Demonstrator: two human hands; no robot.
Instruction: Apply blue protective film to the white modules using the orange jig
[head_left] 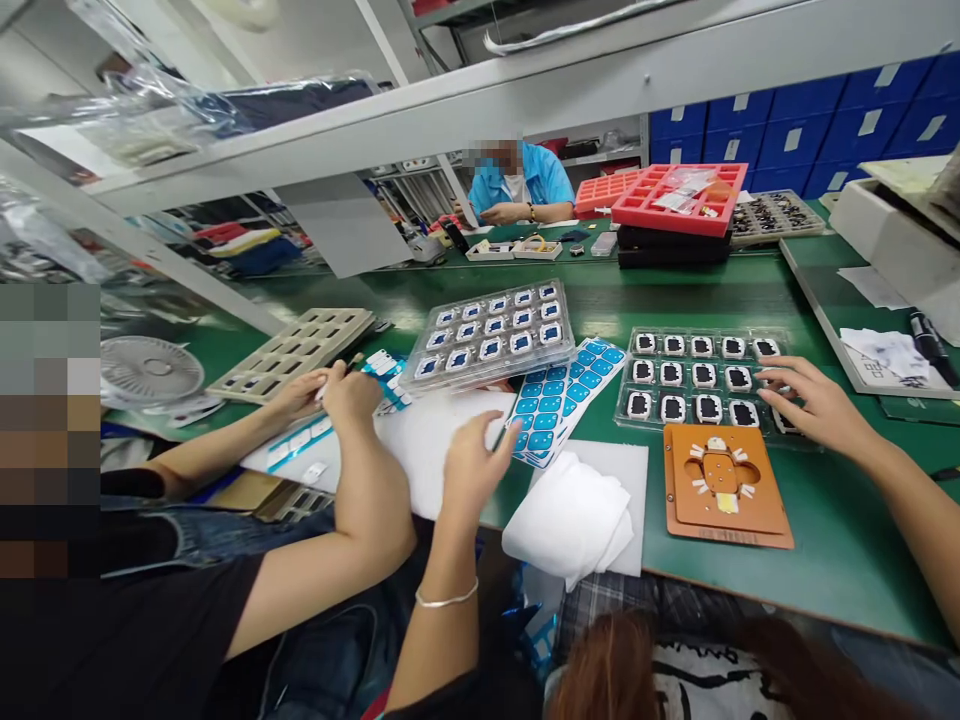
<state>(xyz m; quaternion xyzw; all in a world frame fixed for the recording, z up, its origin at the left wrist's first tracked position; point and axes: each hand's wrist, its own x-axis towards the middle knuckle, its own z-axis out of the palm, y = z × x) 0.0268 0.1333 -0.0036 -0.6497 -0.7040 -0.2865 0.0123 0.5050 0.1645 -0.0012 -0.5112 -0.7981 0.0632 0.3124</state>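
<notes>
Part point(739, 378) looks light, stiff; pinch its rim. Right hand point(817, 405), at tray's point(622, 412) three o'clock: grip unclear. Left hand point(474, 460), at stickers' point(541, 412) nine o'clock: open.

On the bench point(855, 560) before you, a fixture point(724, 485) sits right of a folded cloth point(574, 515). Behind the fixture lies a tray of parts point(701, 375); sticker sheets point(559, 400) rest between it and a stack of trays point(491, 335), left.

Near right, fixture point(728, 512): orange, smooth, matt. Near centre, wipes point(568, 515): white, soft, cloth-like. Right tray point(720, 354): clear glossy plastic. Tabletop point(840, 535): green, smooth, faintly glossy. Blue-printed sheets point(555, 403): smooth, finish appeared glossy.
</notes>
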